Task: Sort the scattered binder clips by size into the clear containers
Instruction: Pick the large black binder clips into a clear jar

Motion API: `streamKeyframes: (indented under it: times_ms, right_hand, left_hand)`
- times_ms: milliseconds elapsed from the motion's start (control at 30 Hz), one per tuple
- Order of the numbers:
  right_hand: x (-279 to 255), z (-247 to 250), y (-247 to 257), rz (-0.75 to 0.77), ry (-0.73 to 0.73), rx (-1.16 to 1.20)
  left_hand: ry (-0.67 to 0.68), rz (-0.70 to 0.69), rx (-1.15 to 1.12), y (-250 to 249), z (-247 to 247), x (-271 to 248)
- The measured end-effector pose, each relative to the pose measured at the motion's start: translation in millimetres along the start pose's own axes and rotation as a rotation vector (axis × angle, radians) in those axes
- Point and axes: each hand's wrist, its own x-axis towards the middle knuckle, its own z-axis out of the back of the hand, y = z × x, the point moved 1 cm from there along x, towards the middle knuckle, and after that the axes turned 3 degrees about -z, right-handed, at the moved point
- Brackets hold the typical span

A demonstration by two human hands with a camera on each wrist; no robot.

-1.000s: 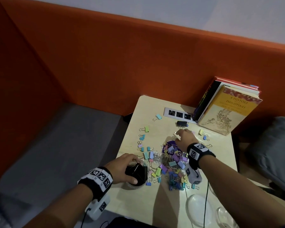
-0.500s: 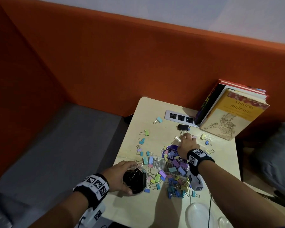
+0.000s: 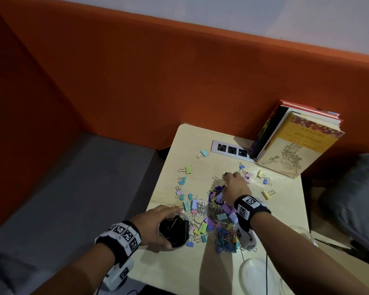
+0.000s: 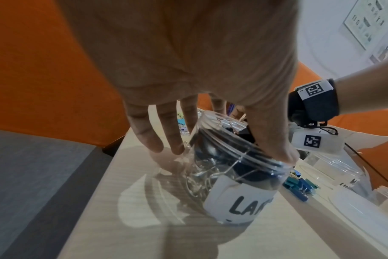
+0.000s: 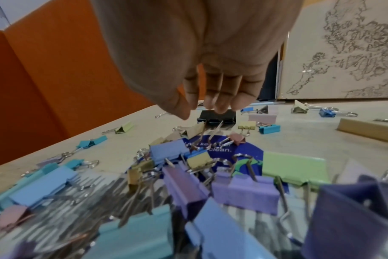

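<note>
The left hand (image 3: 152, 224) grips the clear jar (image 4: 237, 168) at the lower centre of the head view, its fingers (image 4: 157, 133) spread wide down the far wall and the thumb on the near rim. The jar stands on the bench (image 3: 179, 271), full of black clips, its label reading "LAR", the rest cut off by the curve.

The right hand (image 3: 235, 186) reaches over the heap of pastel binder clips (image 3: 219, 218) at the middle of the frame. Half a second ago it hovered just short of the black binder clip (image 5: 217, 116), which lay bare near the socket strip (image 3: 230, 149); now its fingertips (image 5: 219, 106) are curled down onto the top of that clip, thumb close beside them. Whether they already pinch it I cannot tell. The clip rests on the bench. The left hand and jar have not shifted. Books (image 3: 294, 143) lean at the right.
</note>
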Motion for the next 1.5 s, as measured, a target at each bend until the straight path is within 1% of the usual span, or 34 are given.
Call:
streamKeyframes:
  times_ms: [67, 200, 333, 467, 567, 667, 733, 800, 867, 967, 1033, 1100, 1200, 1267, 1400, 1500]
  right_hand:
    - [4, 2, -2, -0.022, 0.019, -0.015]
    - [10, 1, -9, -0.039, 0.113, -0.096]
    - [11, -3, -14, -0.041, 0.113, -0.102]
    - [9, -8, -14, -0.025, 0.079, -0.029]
    - [3, 0, -14, -0.089, 0.029, -0.009]
    - [-5, 18, -13, -0.154, -0.026, 0.041]
    - [-15, 30, -6, -0.108, -0.064, 0.113]
    - [-31, 39, 7, 0.024, -0.072, 0.186]
    - [-52, 39, 27, 0.173, -0.015, 0.218]
    - [-81, 28, 57, 0.382, 0.070, 0.181]
    - [-94, 20, 71, 0.461, 0.104, 0.165]
    - [-101, 18, 77, 0.449, 0.096, 0.224]
    - [-104, 26, 77, 0.399, -0.006, 0.309]
    - [-106, 33, 75, 0.386, -0.030, 0.358]
    - [-113, 27, 78, 0.411, 0.101, 0.274]
    - [-118, 10, 81, 0.339, 0.168, 0.314]
  left_hand:
    - [0.000, 0.010, -0.013, 0, 0, -2]
    - [-0.001, 0.024, -0.011, -5, 1, -5]
    - [-0.010, 0.009, 0.027, -6, 0, -6]
    - [-0.041, -0.009, 0.050, 2, -4, -6]
    - [-0.046, -0.010, 0.060, 4, -6, -6]
    - [-0.081, -0.024, 0.020, 5, -6, -5]
    - [-0.114, -0.019, 0.006, 5, -6, -4]
    - [-0.125, -0.007, 0.018, 4, -6, -1]
    - [-0.131, -0.002, 0.034, 4, -5, 2]
    - [-0.133, -0.002, 0.051, 5, -6, 2]
    - [-0.138, -0.001, 0.054, 6, -7, 1]
    - [-0.149, -0.004, 0.058, 5, -8, 0]
    - [-0.154, -0.006, 0.065, 2, -8, -1]
    - [-0.153, -0.012, 0.058, 0, -8, -3]
    - [-0.114, -0.028, 0.040, 1, -11, -9]
    - [-0.097, -0.025, 0.057, 1, -15, -11]
